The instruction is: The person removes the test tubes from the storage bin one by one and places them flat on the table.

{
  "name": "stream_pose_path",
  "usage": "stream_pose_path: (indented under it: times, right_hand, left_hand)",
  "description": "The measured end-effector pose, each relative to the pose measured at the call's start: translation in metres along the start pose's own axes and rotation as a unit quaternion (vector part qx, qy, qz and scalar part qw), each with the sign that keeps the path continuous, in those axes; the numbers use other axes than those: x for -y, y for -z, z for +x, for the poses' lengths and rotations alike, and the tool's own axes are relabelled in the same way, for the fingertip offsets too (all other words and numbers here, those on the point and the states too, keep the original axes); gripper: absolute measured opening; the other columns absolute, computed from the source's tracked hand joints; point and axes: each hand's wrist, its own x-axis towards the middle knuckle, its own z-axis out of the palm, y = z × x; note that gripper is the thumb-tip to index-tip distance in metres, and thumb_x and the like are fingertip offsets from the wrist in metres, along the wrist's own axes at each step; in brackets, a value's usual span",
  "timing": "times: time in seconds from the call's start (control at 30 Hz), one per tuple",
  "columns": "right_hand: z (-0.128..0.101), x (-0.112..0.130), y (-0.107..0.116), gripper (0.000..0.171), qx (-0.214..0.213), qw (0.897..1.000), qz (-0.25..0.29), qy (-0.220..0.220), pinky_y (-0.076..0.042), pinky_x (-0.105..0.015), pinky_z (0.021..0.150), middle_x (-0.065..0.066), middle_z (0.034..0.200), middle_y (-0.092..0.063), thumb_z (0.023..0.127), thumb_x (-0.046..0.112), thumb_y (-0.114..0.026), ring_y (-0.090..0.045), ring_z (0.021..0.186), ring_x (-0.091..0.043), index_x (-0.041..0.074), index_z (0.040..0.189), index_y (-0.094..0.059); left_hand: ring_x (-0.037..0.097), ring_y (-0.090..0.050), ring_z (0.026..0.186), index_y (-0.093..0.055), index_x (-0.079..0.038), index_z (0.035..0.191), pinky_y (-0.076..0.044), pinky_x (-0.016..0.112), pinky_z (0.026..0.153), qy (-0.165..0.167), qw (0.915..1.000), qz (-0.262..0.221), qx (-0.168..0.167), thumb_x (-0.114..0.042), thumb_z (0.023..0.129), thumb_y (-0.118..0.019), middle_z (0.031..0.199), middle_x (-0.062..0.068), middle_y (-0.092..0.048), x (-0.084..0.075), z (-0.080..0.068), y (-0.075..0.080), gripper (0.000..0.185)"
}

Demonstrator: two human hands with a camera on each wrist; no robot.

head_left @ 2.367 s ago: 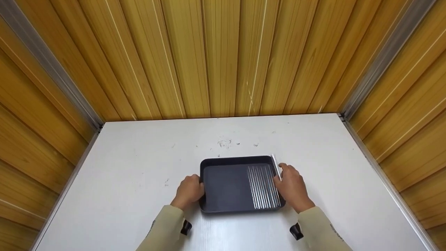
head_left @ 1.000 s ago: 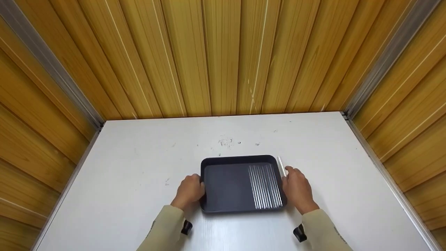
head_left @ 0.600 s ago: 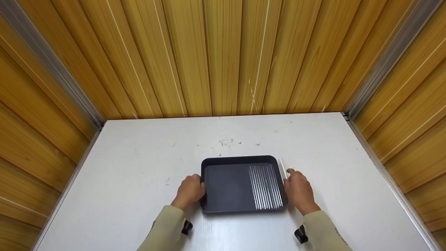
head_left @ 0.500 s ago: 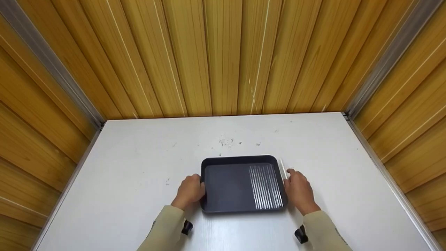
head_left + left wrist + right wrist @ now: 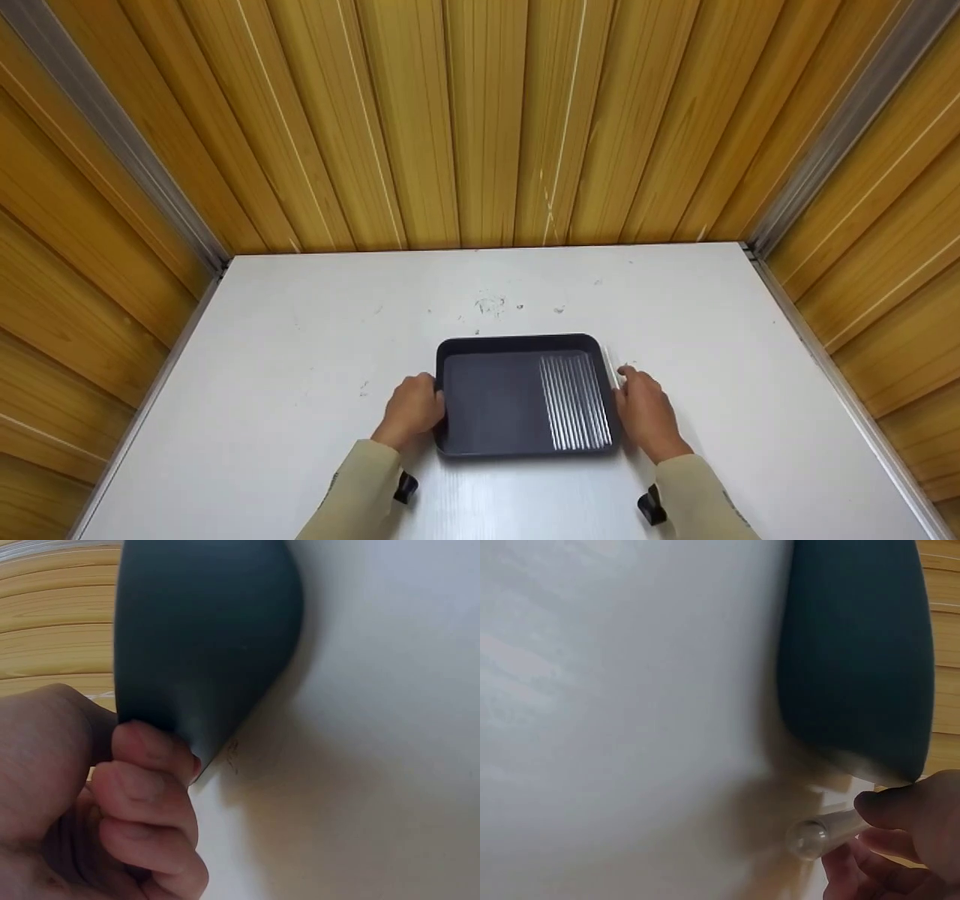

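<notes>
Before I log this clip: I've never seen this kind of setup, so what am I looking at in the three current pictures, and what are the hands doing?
No machine here: a person works with bare hands and wears three cameras. The wide picture comes from the head, looking down at a white table boxed in by wooden panel walls. The two close-ups come from cameras on the wrists, which is why they look sideways and cramped.

On the table sits one dark rectangular tray holding a row of clear thin tubes. The left hand grips the tray's left edge; its wrist view shows the fingers curled at the tray's corner. The right hand is at the tray's right side and pinches one more clear tube, seen end-on in its wrist view, just outside the tray's wall.
</notes>
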Motion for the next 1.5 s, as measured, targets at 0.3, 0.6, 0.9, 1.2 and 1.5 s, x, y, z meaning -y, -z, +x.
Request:
stream_pose_path:
  times: [0.3,0.6,0.9,1.2,1.5]
  right_hand:
    - [0.002,0.000,-0.001,0.034,0.012,1.000,0.009,-0.007,-0.048,-0.046,0.075,-0.014,0.086,-0.062,0.090,0.004,-0.061,-0.058,0.081,-0.027,-0.010,0.120,-0.057]
    - [0.005,-0.003,-0.001,0.032,0.015,1.000,0.017,-0.011,-0.048,-0.046,0.075,-0.016,0.085,-0.062,0.088,0.001,-0.059,-0.058,0.080,-0.027,-0.011,0.117,-0.058]
    - [0.006,-0.003,0.001,0.033,0.039,0.998,0.029,-0.034,-0.047,-0.039,0.068,-0.013,0.085,-0.060,0.089,0.004,-0.061,-0.055,0.072,-0.021,-0.011,0.119,-0.058]
    - [0.003,-0.002,0.005,0.032,0.026,0.999,0.031,-0.035,-0.045,-0.036,0.066,-0.012,0.084,-0.061,0.088,0.005,-0.062,-0.056,0.072,-0.020,-0.009,0.117,-0.059]
    - [0.000,0.005,0.012,0.029,0.001,0.999,0.035,-0.030,-0.045,-0.040,0.071,-0.014,0.087,-0.062,0.091,0.007,-0.060,-0.057,0.079,-0.024,-0.008,0.116,-0.059]
  left_hand:
    - [0.021,-0.056,0.067,-0.066,0.006,0.100,-0.048,0.038,0.063,0.018,0.9998,0.000,0.007,-0.012,0.090,-0.057,0.084,0.015,-0.066,0.000,0.002,-0.001,0.022]
    - [0.022,-0.057,0.070,-0.065,0.007,0.100,-0.049,0.040,0.066,0.005,1.0000,-0.003,-0.002,-0.012,0.089,-0.058,0.087,0.017,-0.067,0.002,0.001,-0.002,0.023]
    - [0.022,-0.055,0.067,-0.064,0.007,0.099,-0.047,0.037,0.062,-0.002,0.9999,-0.010,0.004,-0.012,0.090,-0.057,0.085,0.017,-0.066,0.003,0.001,-0.001,0.022]
    - [0.023,-0.054,0.066,-0.064,0.005,0.094,-0.045,0.038,0.061,-0.003,1.0000,-0.008,0.001,-0.011,0.089,-0.055,0.080,0.014,-0.063,0.003,0.002,-0.001,0.020]
    - [0.022,-0.053,0.064,-0.063,0.004,0.089,-0.044,0.037,0.060,-0.008,0.9999,-0.015,-0.002,-0.011,0.089,-0.056,0.077,0.013,-0.062,0.004,0.002,-0.001,0.016]
